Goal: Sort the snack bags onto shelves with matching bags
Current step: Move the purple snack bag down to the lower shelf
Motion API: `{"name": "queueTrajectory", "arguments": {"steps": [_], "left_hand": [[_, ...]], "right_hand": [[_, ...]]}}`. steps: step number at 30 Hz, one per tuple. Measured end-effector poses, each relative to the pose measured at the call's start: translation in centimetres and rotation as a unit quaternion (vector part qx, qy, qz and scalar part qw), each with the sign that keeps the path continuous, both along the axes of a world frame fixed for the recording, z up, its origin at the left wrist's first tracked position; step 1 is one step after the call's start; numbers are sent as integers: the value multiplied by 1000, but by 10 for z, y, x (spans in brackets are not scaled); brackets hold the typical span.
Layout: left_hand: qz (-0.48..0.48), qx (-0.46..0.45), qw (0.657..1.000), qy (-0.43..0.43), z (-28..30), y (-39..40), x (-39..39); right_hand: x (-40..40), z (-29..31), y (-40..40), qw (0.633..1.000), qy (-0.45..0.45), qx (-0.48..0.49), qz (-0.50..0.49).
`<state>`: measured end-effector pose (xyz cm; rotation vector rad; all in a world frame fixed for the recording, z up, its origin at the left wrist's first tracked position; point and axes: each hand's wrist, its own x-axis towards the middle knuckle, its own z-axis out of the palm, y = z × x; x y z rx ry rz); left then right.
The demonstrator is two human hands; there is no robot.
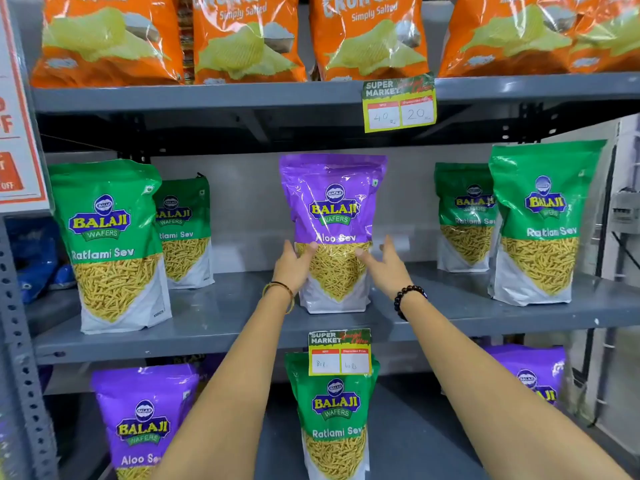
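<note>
Two bare forearms reach up from the bottom edge toward the purple bag (333, 233) standing upright on the middle shelf (214, 327). Left hand (294, 266), gold bangle (278, 295) on the wrist, presses its fingers against the bag's lower left side. Right hand (386, 266), wearing a black bead bracelet (408, 299), sits at the lower right with fingers spread, thumb touching the bag's front; whether it truly grips, I cannot tell. Either side of the purple bag stand green bags: two to its left (110, 244), two to its right (540, 220), all well apart from it. Below the purple bag, on the lower shelf, a green bag (334, 417) stands between purple ones (145, 420), partly behind a yellow price tag (340, 353). Above the purple bag, orange chip bags (249, 39) line the top shelf.
</note>
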<state>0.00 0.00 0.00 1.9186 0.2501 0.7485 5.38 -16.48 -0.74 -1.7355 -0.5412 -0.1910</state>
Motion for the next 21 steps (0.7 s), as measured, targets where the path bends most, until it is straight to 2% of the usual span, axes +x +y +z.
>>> {"name": "queueTrajectory", "arguments": {"steps": [3, 8, 13, 21], "left_hand": [[-45, -42, 998, -23, -4, 7, 5], [-81, -76, 993, -40, 0, 5, -4], [-101, -92, 989, -62, 0, 1, -15], [-141, -98, 978, -114, 0, -23, -51]], "right_hand": [[2, 4, 3, 994, 76, 59, 54], [0, 7, 2, 988, 76, 121, 59], [-12, 8, -4, 978, 59, 163, 112], [-38, 1, -30, 978, 33, 166, 122]]}}
